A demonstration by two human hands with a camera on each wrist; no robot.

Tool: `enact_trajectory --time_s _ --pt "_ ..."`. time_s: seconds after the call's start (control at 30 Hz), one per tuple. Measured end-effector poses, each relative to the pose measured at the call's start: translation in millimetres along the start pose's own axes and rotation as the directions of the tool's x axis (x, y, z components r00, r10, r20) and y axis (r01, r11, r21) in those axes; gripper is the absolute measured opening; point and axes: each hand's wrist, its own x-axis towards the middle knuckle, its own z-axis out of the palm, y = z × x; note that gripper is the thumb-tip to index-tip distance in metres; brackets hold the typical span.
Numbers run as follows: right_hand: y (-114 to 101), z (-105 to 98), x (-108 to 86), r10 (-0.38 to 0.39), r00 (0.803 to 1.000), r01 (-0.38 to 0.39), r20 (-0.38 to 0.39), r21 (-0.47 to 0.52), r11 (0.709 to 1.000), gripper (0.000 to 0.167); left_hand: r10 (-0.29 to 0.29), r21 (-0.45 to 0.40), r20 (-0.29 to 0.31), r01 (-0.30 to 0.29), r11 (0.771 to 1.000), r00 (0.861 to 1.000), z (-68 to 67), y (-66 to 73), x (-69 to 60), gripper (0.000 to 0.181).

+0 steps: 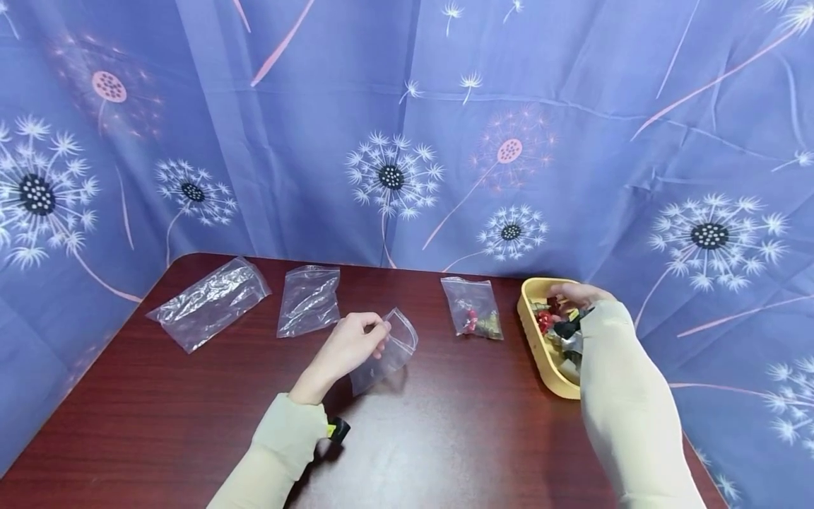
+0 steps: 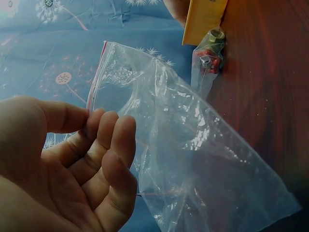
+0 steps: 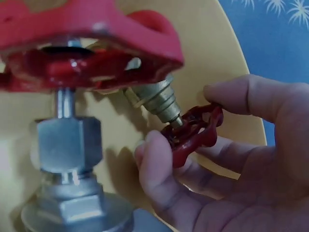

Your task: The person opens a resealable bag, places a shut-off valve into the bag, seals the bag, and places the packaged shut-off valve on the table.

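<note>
Between thumb and fingertips, my left hand (image 1: 352, 344) pinches the zip edge of a clear plastic bag (image 2: 193, 140), whose mouth gapes a little in the head view. My right hand (image 1: 581, 293) reaches into the yellow bin (image 1: 542, 353). In the right wrist view, the fingers of my right hand (image 3: 227, 150) grip the red handwheel (image 3: 195, 137) of a brass valve (image 3: 157, 99). Close to that camera stands a larger valve with a red wheel (image 3: 96, 29) and a silver metal body (image 3: 70, 145).
Two clear bags (image 1: 213, 300) (image 1: 309, 300) lie flat at the table's back left. A zip bag holding red and brass parts (image 1: 473, 309) lies left of the bin. Behind the dark red table (image 1: 445, 438) hangs a blue dandelion-print curtain (image 1: 305, 141).
</note>
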Motion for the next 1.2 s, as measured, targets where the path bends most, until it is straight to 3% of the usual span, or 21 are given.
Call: enact_trajectory --time_s 0.23,0.43,0.6,0.77,0.97,1.2 --pt "-5 -4 -6.1 -0.028 0.998 0.028 -0.052 -0.006 1.0 0.016 0.001 0.001 -0.012 -0.001 1.0 1.0 -3.0 3.0 0.3 0.025" --pt "-11 -2 -22.2 0.042 0.998 -0.037 -0.038 0.113 0.993 0.015 -0.007 0.001 -0.009 0.007 1.0 1.0 -3.2 5.8 -1.2 0.025" --pt "-18 -8 -33.4 0.057 0.997 -0.05 -0.051 0.129 0.99 0.021 -0.019 -0.001 -0.01 0.019 1.0 1.0 -2.8 6.1 -2.9 0.025" --pt "-30 -13 -46.3 0.083 0.994 -0.072 -0.072 0.139 0.988 0.016 -0.018 -0.005 -0.007 0.018 1.0 1.0 -1.4 4.5 -2.7 0.025" --pt "-53 -10 -61.8 0.041 0.992 -0.015 -0.123 0.205 0.979 0.02 -0.024 -0.003 -0.01 0.024 1.0 1.0 -0.6 2.0 -2.6 0.023" --pt "-83 0 -75.3 -0.078 0.989 0.108 -0.129 0.244 0.964 0.021 -0.018 -0.004 -0.011 0.018 1.0 1.0 -0.4 2.4 -2.3 0.023"
